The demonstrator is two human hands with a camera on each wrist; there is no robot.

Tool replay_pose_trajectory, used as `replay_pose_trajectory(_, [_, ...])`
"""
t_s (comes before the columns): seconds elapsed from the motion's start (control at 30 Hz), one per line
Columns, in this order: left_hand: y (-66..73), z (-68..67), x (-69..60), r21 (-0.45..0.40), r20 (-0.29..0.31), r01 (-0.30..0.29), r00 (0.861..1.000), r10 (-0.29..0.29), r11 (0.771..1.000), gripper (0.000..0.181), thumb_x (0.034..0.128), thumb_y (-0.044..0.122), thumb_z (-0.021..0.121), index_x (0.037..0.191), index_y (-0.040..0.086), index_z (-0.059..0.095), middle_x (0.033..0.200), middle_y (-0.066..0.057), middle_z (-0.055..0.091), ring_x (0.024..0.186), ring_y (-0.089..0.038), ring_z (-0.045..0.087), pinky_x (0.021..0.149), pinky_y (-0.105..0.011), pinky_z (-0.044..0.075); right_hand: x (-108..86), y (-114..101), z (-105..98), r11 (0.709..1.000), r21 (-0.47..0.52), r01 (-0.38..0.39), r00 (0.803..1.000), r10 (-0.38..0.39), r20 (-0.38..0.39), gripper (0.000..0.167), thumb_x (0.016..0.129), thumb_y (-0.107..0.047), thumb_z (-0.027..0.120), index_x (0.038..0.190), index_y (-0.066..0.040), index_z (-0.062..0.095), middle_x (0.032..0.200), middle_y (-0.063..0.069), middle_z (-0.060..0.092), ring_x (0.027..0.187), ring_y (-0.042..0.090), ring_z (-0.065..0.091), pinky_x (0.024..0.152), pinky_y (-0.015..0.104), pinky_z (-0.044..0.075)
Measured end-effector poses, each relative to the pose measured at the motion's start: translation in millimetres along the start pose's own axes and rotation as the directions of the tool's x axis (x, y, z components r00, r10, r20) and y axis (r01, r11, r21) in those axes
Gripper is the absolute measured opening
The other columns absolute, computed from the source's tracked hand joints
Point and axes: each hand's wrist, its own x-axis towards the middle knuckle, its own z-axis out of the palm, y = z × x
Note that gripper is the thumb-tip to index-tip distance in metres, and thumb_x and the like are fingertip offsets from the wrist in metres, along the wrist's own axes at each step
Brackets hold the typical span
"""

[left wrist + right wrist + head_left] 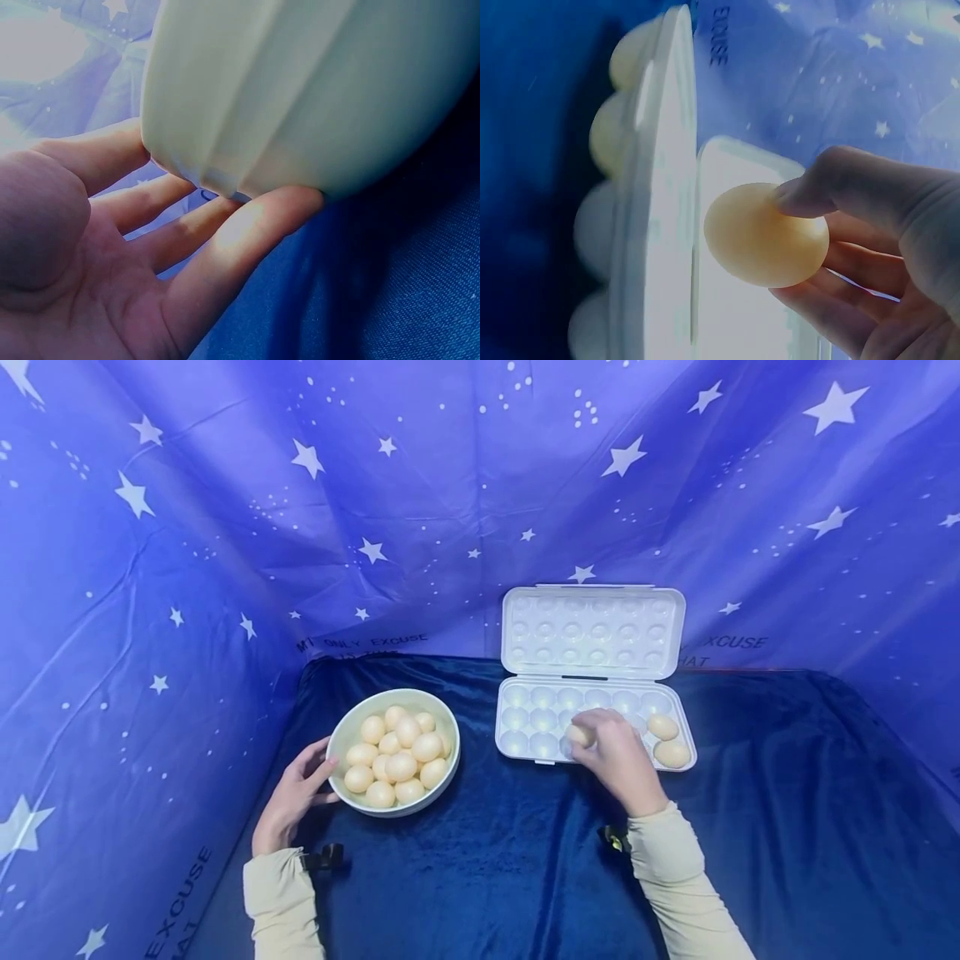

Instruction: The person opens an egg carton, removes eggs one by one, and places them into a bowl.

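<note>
My right hand (617, 758) pinches a pale tan egg (761, 236) between thumb and fingers. It holds the egg above the front row of an open white egg carton (536, 757). Two eggs, the rear one (662, 727) and the front one (671, 753), sit in cups at the carton's right end; the hand hides some cups beside them. To the left stands a pale green bowl (456, 727) heaped with several eggs (401, 767). My left hand (295, 789) touches the bowl's left side, its thumb and fingers spread against the outer wall (262, 97).
The carton's dimpled lid (592, 631) stands raised at the back, close to a blue star-printed curtain (450, 485). Dark blue velvety cloth (480, 860) covers the table. Each wrist wears a small dark device, one at the left (324, 857).
</note>
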Motion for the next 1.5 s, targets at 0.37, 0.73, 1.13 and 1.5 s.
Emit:
replay_pose_trajectory(0.37, [0.5, -1.2, 2.3, -0.006, -0.007, -0.014, 1.0, 0.014, 1.0, 0.056, 0.1052, 0.025, 0.051, 0.152, 0.002, 0.031, 0.143, -0.028, 0.042, 0.097, -0.007, 0.061, 0.073, -0.029, 0.062, 17.6, -47, 18, 0.993, 0.065, 0.095, 0.995, -0.096, 0.014, 0.028, 0.072, 0.0, 0.077, 0.1, 0.001, 0.073, 0.103, 0.014, 0.072, 0.097, 0.03, 0.065, 0.085, 0.045, 0.055])
replay_pose_trajectory(0.73, [-2.6, -1.1, 3.9, -0.03, -0.002, -0.028, 1.0, 0.028, 0.999, 0.054, 0.1052, 0.022, 0.051, 0.152, 0.001, 0.032, 0.14, -0.029, 0.043, 0.092, -0.002, 0.061, 0.071, -0.03, 0.062, 24.3, -85, 43, 0.977, 0.125, 0.172, 0.981, -0.181, 0.063, 0.024, 0.075, -0.002, 0.077, 0.099, -0.003, 0.074, 0.104, 0.008, 0.071, 0.101, 0.025, 0.064, 0.088, 0.04, 0.055])
replay_pose_trajectory(1.13, [-1.6, -1.7, 2.2, -0.036, -0.01, -0.018, 1.0, 0.018, 0.999, 0.055, 0.1052, 0.024, 0.051, 0.152, 0.002, 0.032, 0.142, -0.029, 0.043, 0.093, -0.002, 0.061, 0.071, -0.029, 0.062, 28.6, -120, 70, 0.95, 0.195, 0.246, 0.956, -0.271, 0.116, 0.027, 0.079, -0.01, 0.075, 0.105, -0.005, 0.074, 0.107, 0.006, 0.072, 0.101, 0.021, 0.064, 0.088, 0.036, 0.056])
replay_pose_trajectory(1.5, [-2.2, -0.3, 3.1, -0.026, -0.004, -0.013, 1.0, 0.013, 1.0, 0.055, 0.1051, 0.023, 0.051, 0.152, 0.001, 0.032, 0.144, -0.028, 0.043, 0.101, -0.012, 0.061, 0.073, -0.031, 0.062, 27.2, -130, 95, 0.936, 0.243, 0.255, 0.939, -0.3, 0.166, 0.025, 0.086, -0.018, 0.073, 0.109, -0.006, 0.072, 0.11, 0.007, 0.072, 0.11, 0.021, 0.063, 0.098, 0.037, 0.053])
